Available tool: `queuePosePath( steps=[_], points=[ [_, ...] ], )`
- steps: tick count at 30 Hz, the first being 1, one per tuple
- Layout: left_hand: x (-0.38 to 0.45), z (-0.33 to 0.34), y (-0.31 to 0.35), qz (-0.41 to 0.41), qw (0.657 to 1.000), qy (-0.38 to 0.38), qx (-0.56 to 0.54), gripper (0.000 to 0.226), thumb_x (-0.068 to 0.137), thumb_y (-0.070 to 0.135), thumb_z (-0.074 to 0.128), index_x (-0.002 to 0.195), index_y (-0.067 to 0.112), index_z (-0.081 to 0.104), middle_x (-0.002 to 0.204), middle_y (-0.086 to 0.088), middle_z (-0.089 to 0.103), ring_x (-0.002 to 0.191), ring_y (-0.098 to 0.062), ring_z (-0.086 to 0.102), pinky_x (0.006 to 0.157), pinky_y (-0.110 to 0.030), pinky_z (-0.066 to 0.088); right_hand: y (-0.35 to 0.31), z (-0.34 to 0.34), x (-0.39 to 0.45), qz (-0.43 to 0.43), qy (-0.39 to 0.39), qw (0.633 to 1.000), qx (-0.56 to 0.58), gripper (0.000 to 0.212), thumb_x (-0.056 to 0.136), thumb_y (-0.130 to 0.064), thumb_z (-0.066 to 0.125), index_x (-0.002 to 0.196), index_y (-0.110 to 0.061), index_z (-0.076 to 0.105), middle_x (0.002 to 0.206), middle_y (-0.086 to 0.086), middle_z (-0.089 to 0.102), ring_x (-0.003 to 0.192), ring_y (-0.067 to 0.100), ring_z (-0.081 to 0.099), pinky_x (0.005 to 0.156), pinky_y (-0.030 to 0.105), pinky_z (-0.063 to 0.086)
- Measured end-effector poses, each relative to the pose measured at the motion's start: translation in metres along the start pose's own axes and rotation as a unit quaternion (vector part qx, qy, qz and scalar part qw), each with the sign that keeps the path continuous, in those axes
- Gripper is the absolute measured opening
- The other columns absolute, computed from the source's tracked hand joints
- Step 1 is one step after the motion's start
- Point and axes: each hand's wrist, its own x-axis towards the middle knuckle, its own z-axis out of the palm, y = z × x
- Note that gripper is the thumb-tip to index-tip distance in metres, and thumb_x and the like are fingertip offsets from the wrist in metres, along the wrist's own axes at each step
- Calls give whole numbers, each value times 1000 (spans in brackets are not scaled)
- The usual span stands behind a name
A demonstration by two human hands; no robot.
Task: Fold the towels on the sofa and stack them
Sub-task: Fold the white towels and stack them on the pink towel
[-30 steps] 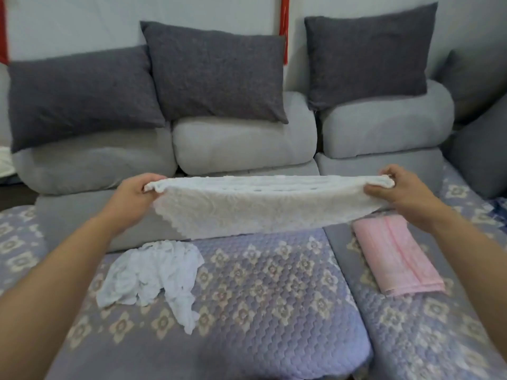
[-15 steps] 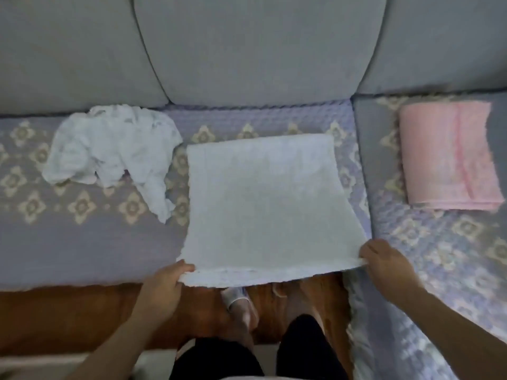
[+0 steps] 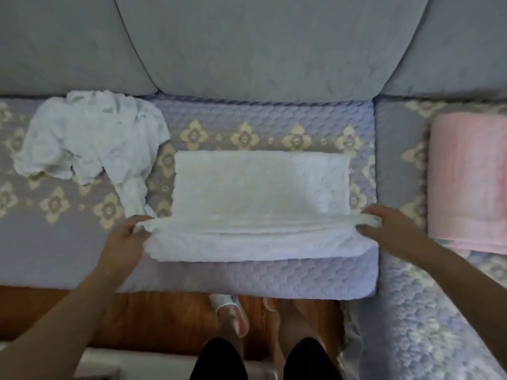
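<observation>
A white textured towel lies on the middle sofa seat, its near edge lifted and doubling back over the rest. My left hand pinches the towel's near left corner. My right hand pinches its near right corner. A crumpled white towel lies unfolded on the seat to the left, its tail almost touching the flat towel. A folded pink towel rests on the right seat section, partly cut off by the frame edge.
The quilted purple sofa cover with cream flower motifs spans the seats. Grey back cushions rise behind. Below the seat edge are a wooden floor and my legs and feet.
The towel went from stretched in the air to laid flat on the seat, and now both hands have raised its near edge and carried it away from me over the towel.
</observation>
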Motion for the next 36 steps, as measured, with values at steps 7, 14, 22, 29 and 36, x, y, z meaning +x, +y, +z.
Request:
queuePosePath(
  steps=[7,14,22,29,36],
  points=[
    [165,68,45,-37,996,66,-42,24,96,23,56,118,16,64,113,-10,66,91,-31,63,77,-36,55,-19,12,142,86,130,979,128,22,98,-30,61,113,-14,61,103,9,65,83,25,64,66,33,52],
    [231,110,33,125,974,184,41,18,100,26,42,113,23,54,99,-13,60,91,-26,55,84,-36,44,-2,48,201,127,248,960,19,38,104,-37,44,134,-13,47,117,28,60,110,44,58,91,45,44],
    [223,121,59,171,928,239,229,43,93,21,42,131,3,51,126,-31,51,113,-47,51,93,-53,45,-21,49,211,167,219,960,-52,39,105,-42,36,129,-12,42,114,32,59,108,48,56,80,46,39],
    [132,196,46,352,828,19,436,59,101,53,37,155,30,36,165,-15,21,152,-41,15,116,-65,16,-21,44,211,167,298,940,10,40,100,-43,49,124,-10,47,115,29,61,109,47,57,89,47,44],
    [131,223,42,251,861,17,443,69,95,61,37,158,40,20,168,-10,6,154,-39,-3,114,-73,5,-94,128,167,-176,352,902,-177,52,103,-37,46,145,-8,43,151,21,36,143,39,30,118,50,24]
  ],
)
